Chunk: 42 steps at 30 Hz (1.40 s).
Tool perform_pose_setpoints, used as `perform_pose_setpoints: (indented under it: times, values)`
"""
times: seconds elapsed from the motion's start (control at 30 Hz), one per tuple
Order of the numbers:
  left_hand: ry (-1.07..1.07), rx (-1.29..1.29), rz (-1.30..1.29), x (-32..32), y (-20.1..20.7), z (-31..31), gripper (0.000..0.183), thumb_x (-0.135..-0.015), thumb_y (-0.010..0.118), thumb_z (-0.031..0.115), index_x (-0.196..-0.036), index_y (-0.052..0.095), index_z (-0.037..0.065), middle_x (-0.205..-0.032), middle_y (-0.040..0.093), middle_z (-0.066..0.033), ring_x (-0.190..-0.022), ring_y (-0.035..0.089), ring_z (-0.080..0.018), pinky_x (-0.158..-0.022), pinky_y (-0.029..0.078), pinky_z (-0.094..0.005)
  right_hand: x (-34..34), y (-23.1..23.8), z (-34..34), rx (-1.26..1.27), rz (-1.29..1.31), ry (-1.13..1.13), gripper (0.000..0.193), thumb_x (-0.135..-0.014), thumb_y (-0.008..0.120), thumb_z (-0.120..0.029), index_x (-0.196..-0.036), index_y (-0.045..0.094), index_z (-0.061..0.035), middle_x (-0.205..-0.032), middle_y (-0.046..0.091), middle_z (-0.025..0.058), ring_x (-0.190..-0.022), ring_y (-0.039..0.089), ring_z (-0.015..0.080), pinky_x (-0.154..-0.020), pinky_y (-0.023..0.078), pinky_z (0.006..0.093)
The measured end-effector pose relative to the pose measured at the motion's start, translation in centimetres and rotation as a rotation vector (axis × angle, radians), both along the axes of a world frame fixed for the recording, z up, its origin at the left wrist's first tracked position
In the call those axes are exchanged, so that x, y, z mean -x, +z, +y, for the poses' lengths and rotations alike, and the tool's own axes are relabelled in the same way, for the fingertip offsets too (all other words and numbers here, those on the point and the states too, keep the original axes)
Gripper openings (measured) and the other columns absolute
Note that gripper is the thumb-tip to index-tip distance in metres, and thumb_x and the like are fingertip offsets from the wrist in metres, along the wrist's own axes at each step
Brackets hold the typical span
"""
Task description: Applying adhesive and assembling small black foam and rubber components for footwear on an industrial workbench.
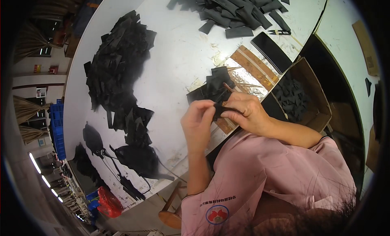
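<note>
Close to the table's near edge, my left hand (pixel 198 117) pinches one end of a small black fabric piece (pixel 219 110). The other end is gripped by my right hand (pixel 248 110), with the thumb pressed along it. A thin brown stick-like thing (pixel 228 87) pokes out beside my right fingers; what it is, I cannot make out. Just beyond both hands lie several flat black fabric pieces (pixel 217 80), overlapping. They rest partly against a brown board with shiny tape (pixel 254 67).
A large heap of black pieces (pixel 118 61) covers the table's left. Folded dark strips (pixel 235 10) are piled at the far side, near thread snips (pixel 280 32) and a black phone (pixel 271 52). On the right, a cardboard box (pixel 317 87) holds dark strips. A wooden stool (pixel 170 217) stands below.
</note>
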<state>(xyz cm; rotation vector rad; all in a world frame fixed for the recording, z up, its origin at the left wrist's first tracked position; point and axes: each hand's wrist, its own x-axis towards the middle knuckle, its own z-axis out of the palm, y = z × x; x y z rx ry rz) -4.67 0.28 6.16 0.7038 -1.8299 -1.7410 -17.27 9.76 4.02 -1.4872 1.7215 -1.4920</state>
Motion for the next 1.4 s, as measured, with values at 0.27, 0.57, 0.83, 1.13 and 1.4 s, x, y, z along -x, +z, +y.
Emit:
perform_pose_setpoints:
  times: [0.27, 0.57, 0.83, 1.13, 1.4]
  values:
    - [0.369, -0.206, 0.016, 0.7, -0.4, 3.8, 0.018, -0.084, 0.052, 0.016, -0.086, 0.053, -0.002, -0.075, 0.058, -0.0065, -0.063, 0.052, -0.0089, -0.058, 0.042, -0.0200, 0.7, -0.5, 0.1, 0.073, 0.289, -0.180, 0.017, -0.056, 0.068, -0.003, -0.065, 0.053, -0.0007, -0.065, 0.049, 0.0086, -0.062, 0.050, 0.0241, -0.053, 0.042, 0.0329]
    - [0.285, -0.479, -0.031, 0.9, -1.0, 3.1, 0.016, -0.082, 0.053, 0.016, -0.082, 0.055, 0.000, -0.069, 0.057, -0.0053, -0.058, 0.052, -0.0087, -0.054, 0.041, -0.0200, 1.3, -0.7, 0.6, 0.055, 0.497, -0.115, 0.023, -0.047, 0.064, -0.002, -0.066, 0.051, -0.0027, -0.068, 0.048, 0.0074, -0.065, 0.050, 0.0239, -0.056, 0.043, 0.0326]
    - [0.269, -0.182, -0.133, 0.7, -2.1, 3.1, 0.007, -0.075, 0.059, -0.002, -0.081, 0.057, -0.002, -0.067, 0.057, -0.0028, -0.058, 0.051, -0.0059, -0.054, 0.040, -0.0165, 2.1, 0.2, 1.2, -0.145, -0.184, 0.219, 0.047, -0.061, 0.073, -0.032, -0.088, 0.055, 0.0018, -0.074, 0.052, 0.0102, -0.065, 0.050, 0.0187, -0.055, 0.043, 0.0307]
    - [0.517, 0.026, -0.061, 2.2, -3.1, 5.0, 0.011, -0.075, 0.055, -0.005, -0.086, 0.053, -0.003, -0.076, 0.059, -0.0095, -0.062, 0.057, -0.0118, -0.051, 0.044, -0.0200, 0.1, -0.8, 0.3, -0.078, 0.021, -0.189, 0.009, -0.065, 0.055, -0.001, -0.073, 0.059, 0.0006, -0.064, 0.053, 0.0126, -0.057, 0.053, 0.0264, -0.050, 0.043, 0.0320]
    - [0.205, -0.625, 0.141, 0.5, -2.9, 3.0, 0.020, -0.069, 0.049, -0.010, -0.087, 0.049, -0.001, -0.080, 0.055, -0.0070, -0.060, 0.050, -0.0081, -0.050, 0.038, -0.0175, 0.9, -1.9, 0.2, -0.318, -1.183, 0.075, 0.003, -0.072, 0.058, -0.001, -0.075, 0.058, 0.0000, -0.062, 0.052, 0.0022, -0.048, 0.045, 0.0078, -0.042, 0.034, 0.0204]
